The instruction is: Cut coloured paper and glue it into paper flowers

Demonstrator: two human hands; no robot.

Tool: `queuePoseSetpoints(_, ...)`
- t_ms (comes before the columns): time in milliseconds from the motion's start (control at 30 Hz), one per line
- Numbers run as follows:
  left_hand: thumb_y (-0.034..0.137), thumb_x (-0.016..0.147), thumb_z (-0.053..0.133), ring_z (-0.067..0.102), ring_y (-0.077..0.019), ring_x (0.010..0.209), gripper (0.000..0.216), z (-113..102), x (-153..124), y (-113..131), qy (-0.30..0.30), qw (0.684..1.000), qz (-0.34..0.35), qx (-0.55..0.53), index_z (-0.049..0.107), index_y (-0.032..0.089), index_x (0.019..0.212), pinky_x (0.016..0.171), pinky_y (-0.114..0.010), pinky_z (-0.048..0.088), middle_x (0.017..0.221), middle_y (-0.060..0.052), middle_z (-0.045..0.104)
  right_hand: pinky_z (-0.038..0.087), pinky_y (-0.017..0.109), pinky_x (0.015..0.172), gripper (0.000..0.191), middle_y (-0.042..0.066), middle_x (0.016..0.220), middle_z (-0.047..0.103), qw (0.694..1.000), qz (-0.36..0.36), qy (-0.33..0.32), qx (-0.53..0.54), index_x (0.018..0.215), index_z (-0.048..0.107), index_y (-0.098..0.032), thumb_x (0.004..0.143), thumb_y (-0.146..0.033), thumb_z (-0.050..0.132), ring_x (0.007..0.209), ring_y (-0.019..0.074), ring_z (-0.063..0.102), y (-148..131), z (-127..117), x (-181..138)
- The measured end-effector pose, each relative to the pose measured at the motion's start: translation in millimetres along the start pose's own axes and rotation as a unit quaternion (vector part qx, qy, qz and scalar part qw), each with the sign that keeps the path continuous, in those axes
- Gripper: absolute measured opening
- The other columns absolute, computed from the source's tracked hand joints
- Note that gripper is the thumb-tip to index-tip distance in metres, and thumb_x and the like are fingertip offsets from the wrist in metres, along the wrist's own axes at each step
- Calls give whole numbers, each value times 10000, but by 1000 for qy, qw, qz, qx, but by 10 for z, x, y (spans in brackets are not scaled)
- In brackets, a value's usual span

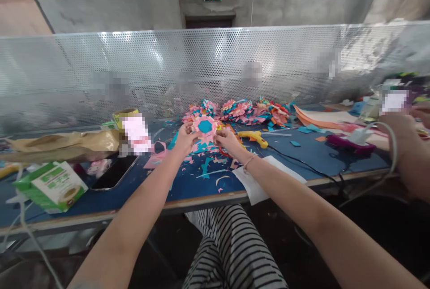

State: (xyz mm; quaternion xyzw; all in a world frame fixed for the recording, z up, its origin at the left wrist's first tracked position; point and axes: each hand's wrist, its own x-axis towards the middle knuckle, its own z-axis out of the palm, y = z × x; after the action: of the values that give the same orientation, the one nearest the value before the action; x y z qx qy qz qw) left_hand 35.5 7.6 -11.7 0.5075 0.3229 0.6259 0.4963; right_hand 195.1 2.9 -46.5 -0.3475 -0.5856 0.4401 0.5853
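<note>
Between my two hands, above the blue table, is a pink paper flower (211, 136) with a blue centre. My left hand (186, 140) pinches its left edge. At the lower right edge, the fingers of my right hand (229, 143) are closed on the same flower. Behind it lies a heap of finished-looking paper flowers (238, 110) in pink, blue and red. Blue and pink paper scraps (206, 168) are scattered beneath my hands. A yellow glue gun (253, 137) rests just right of my right hand, its black cord running toward the table's front edge.
On the left are a green-and-white box (53, 186), a dark phone (114, 173) and brown wrapping paper (67, 143). A white sheet (265, 179) overhangs the front edge. Right, near a purple power strip (351, 145), is another person's arm (408, 159). A perforated metal screen (188, 65) stands behind.
</note>
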Motion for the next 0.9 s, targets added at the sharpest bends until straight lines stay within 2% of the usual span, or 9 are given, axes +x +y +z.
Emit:
queuePoseSetpoints(100,72,478,724,600,-102,554,543,2,-8,-4,11,1000,1,14,466,193,940,572,-280,534,751,41,572,391,215,508,192,-56,501,458,999,-5,-11,34,554,463,-190,602,-302,611,487,67,433,-14,17,1)
queuePoseSetpoints(300,54,484,693,602,-121,672,509,17,-11,5,19,999,10,37,462,189,918,614,-289,535,829,11,581,482,247,632,216,-85,550,440,988,55,7,143,647,479,-196,511,-217,644,527,54,441,-84,43,-28)
queuePoseSetpoints(433,46,475,668,589,-116,681,517,22,-19,9,33,998,19,56,460,190,926,611,-271,524,839,13,570,493,246,596,267,-79,581,453,984,73,9,162,702,498,-201,504,-240,673,547,65,457,-91,28,-25)
queuePoseSetpoints(500,58,480,669,579,-108,664,523,25,-32,9,36,997,28,63,456,195,938,596,-255,513,830,18,560,477,226,567,286,-58,635,497,989,58,-19,138,733,516,-198,532,-302,691,585,75,490,-75,18,-17)
queuePoseSetpoints(600,91,495,693,571,-104,660,549,35,-55,6,26,996,47,67,450,205,973,604,-257,508,848,15,558,439,195,543,340,-29,716,553,997,21,-48,48,792,545,-190,565,-389,702,634,84,519,-52,8,-9)
queuePoseSetpoints(733,118,490,725,582,-119,718,610,54,-70,2,7,997,62,50,439,234,1016,638,-272,511,895,10,560,414,196,546,358,-23,699,548,999,-18,-15,-42,788,553,-175,594,-448,679,620,83,485,-60,-1,-14)
queuePoseSetpoints(900,174,508,749,581,-129,747,554,45,-62,-9,-18,995,75,64,450,227,971,650,-269,500,902,0,560,389,207,541,343,-35,667,530,998,-44,-10,-52,780,562,-176,626,-469,650,582,78,452,-76,-6,-25)
